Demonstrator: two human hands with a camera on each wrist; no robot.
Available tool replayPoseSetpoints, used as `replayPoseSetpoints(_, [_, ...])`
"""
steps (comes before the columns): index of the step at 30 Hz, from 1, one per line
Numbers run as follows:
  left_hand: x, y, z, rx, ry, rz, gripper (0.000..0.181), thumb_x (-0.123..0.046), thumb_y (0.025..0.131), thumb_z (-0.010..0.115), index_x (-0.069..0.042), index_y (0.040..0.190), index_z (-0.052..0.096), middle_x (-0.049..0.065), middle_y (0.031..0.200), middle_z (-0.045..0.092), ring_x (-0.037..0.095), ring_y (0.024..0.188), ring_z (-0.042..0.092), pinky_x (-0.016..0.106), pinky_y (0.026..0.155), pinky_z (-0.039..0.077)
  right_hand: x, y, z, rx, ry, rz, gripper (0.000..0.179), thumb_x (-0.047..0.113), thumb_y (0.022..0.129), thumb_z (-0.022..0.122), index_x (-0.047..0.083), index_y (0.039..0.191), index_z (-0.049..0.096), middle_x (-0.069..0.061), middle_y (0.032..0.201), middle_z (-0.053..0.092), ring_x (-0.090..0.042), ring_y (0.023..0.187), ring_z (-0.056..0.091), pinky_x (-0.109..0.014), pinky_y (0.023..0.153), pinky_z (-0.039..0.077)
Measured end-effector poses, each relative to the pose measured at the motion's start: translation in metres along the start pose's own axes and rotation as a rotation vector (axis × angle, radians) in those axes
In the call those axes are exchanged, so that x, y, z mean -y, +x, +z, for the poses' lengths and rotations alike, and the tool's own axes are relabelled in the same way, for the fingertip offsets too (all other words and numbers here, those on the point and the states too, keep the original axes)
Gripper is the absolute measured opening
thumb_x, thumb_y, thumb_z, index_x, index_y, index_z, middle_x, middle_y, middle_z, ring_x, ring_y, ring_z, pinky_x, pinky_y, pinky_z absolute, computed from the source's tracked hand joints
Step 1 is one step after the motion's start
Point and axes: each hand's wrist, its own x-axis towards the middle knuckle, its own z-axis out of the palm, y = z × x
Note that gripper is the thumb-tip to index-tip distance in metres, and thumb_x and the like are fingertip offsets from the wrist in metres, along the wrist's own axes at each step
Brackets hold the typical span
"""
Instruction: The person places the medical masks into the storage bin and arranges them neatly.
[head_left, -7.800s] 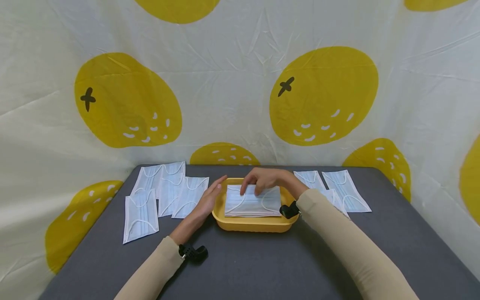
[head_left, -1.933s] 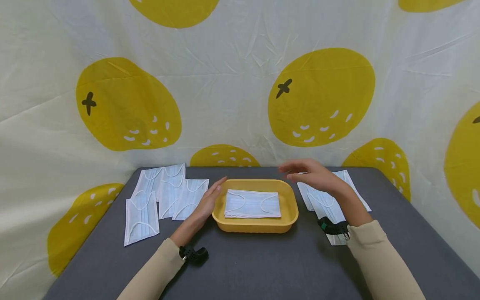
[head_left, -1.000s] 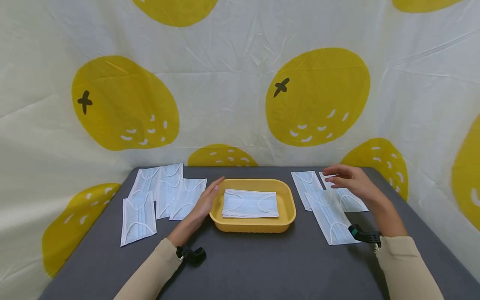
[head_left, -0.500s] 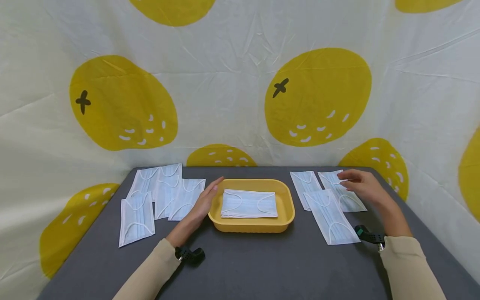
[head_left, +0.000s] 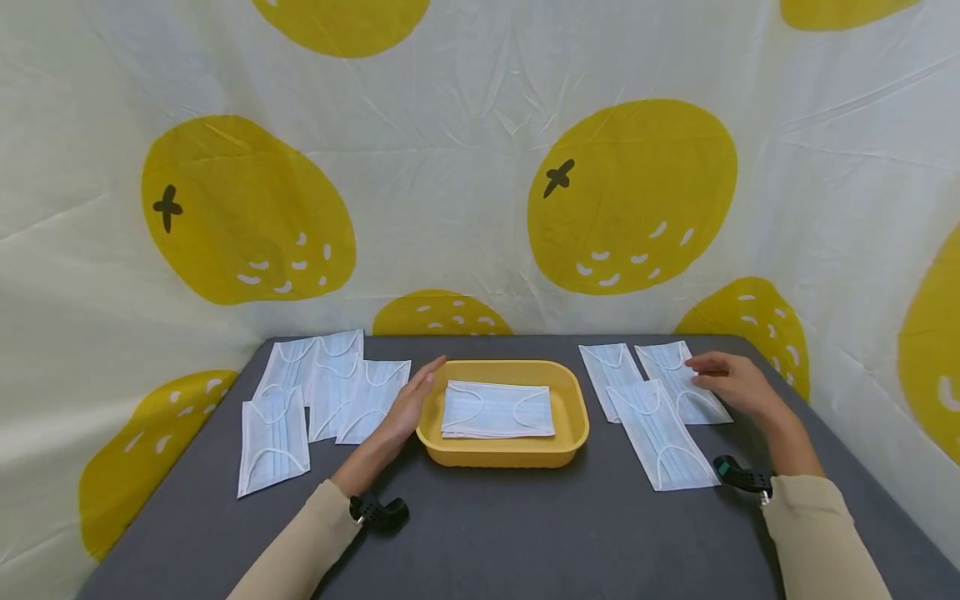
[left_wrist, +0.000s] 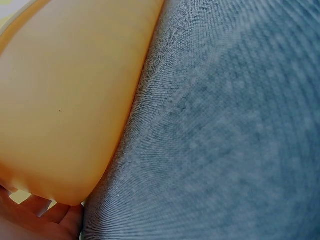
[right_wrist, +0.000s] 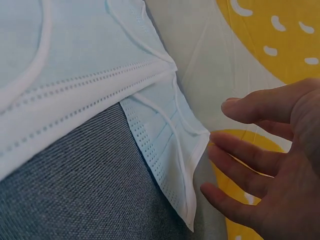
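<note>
A yellow tray [head_left: 502,455] stands mid-table with a small pile of face masks [head_left: 497,410] lying flat inside. My left hand [head_left: 405,408] rests along its left side, fingers straight; the left wrist view shows those fingers [left_wrist: 42,220] at the tray's wall [left_wrist: 75,100]. On the right, my right hand [head_left: 738,387] is over the far-right face mask [head_left: 701,404], holding nothing. In the right wrist view its thumb and fingers [right_wrist: 240,165] are spread, fingertips close to the end of a mask [right_wrist: 162,132].
Two more masks lie right of the tray, the nearer mask [head_left: 663,437] overlapping the farther one [head_left: 600,375]. Several masks [head_left: 274,446] lie partly overlapped at the left. A patterned curtain [head_left: 450,208] hangs behind the dark table [head_left: 510,542].
My right hand has gone from the masks in the tray to the right, then edged lower over the far-right mask. The left hand has stayed at the tray.
</note>
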Motion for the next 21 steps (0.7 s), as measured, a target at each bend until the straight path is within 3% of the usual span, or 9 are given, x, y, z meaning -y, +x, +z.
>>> replayPoseSetpoints(4, [0.001,0.001,0.000,0.000,0.000,0.003,0.050,-0.029,0.114,0.028,-0.016,0.162,0.036,0.010,0.170,0.030,0.033,0.160,0.022,0.056,0.131,0.011,-0.005,-0.001,0.000,-0.001,0.007,0.015,0.043,0.017,0.104,0.060,-0.010,0.136,0.058,-0.036,0.134,0.060,-0.041,0.112,0.060,-0.029,0.083,0.053])
replayPoseSetpoints(11, [0.000,0.001,0.000,0.005,0.002,0.008,0.050,-0.029,0.114,0.028,-0.016,0.162,0.036,0.010,0.171,0.029,0.033,0.160,0.022,0.056,0.131,0.011,-0.014,-0.004,0.002,-0.007,0.056,0.056,0.045,0.018,0.104,0.060,-0.013,0.137,0.054,-0.039,0.137,0.056,-0.049,0.119,0.056,-0.056,0.095,0.052])
replayPoseSetpoints(21, [0.000,-0.001,0.001,-0.018,0.030,-0.020,0.050,-0.032,0.114,0.029,-0.019,0.161,0.037,0.007,0.170,0.031,0.031,0.160,0.023,0.056,0.131,0.013,-0.023,-0.003,0.004,-0.004,0.016,0.093,0.047,0.014,0.098,0.067,-0.012,0.136,0.056,-0.040,0.134,0.057,-0.051,0.117,0.057,-0.055,0.093,0.056])
